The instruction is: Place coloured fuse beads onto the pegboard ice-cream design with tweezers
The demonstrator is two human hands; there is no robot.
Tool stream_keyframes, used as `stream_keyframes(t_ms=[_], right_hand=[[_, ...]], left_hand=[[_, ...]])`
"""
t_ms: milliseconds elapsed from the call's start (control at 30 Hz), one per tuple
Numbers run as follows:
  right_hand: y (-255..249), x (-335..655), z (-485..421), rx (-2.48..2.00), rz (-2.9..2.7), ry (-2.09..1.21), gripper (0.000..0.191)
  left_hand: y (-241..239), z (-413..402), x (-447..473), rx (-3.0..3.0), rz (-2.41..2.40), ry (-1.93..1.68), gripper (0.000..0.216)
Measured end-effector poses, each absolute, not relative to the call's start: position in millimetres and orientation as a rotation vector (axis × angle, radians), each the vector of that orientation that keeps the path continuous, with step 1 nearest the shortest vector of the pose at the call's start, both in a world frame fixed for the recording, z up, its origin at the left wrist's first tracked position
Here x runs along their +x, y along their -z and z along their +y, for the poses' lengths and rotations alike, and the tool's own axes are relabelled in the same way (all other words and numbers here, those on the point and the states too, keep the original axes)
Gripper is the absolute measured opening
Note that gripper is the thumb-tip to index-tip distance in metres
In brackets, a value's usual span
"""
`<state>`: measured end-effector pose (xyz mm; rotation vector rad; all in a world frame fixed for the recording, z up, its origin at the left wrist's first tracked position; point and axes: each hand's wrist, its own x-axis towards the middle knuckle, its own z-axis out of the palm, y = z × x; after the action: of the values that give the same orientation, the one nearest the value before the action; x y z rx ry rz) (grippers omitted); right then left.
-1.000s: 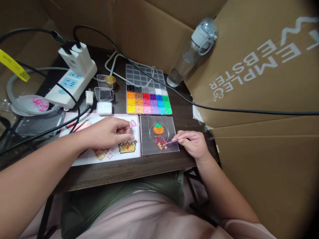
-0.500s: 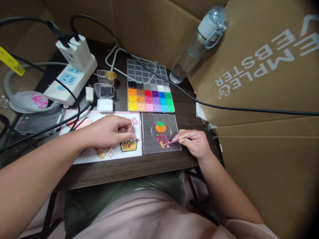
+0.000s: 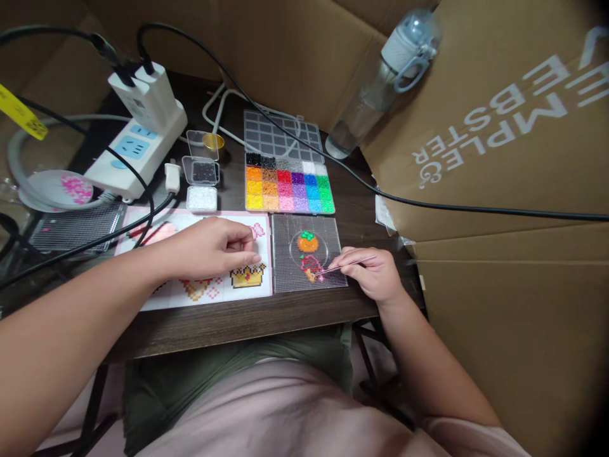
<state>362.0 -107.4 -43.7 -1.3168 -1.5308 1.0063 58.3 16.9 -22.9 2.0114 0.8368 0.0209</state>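
My right hand (image 3: 372, 274) pinches thin pink tweezers (image 3: 339, 266), whose tips touch a small red and orange bead figure (image 3: 311, 268) on the clear pegboard (image 3: 285, 266). An orange bead fruit with a green top (image 3: 307, 241) lies just above it on the board. My left hand (image 3: 209, 247) rests with fingers curled on the pattern sheet (image 3: 214, 292), next to a printed yellow crown (image 3: 247, 277). The open bead box (image 3: 287, 188), with rows of coloured beads, sits behind the pegboard.
A white power strip (image 3: 137, 143) with plugs and black cables crosses the left of the dark table (image 3: 238, 320). Small clear bead cases (image 3: 203, 184) sit beside it. A water bottle (image 3: 375, 82) leans on cardboard walls (image 3: 499, 190) at back and right. Another pegboard (image 3: 76, 230) lies far left.
The view shifted slightly; the tweezers' tips stay at the red bead figure and my left hand stays on the pattern sheet.
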Motion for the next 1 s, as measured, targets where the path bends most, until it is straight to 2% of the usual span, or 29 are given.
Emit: stream_keyframes(t_ms=[1000], right_hand=[[44.4, 363.0, -107.9, -1.333, -1.486, -1.005, 0.013]], left_hand=[[22.7, 16.8, 59.0, 2.019, 0.845, -0.015, 0.027]])
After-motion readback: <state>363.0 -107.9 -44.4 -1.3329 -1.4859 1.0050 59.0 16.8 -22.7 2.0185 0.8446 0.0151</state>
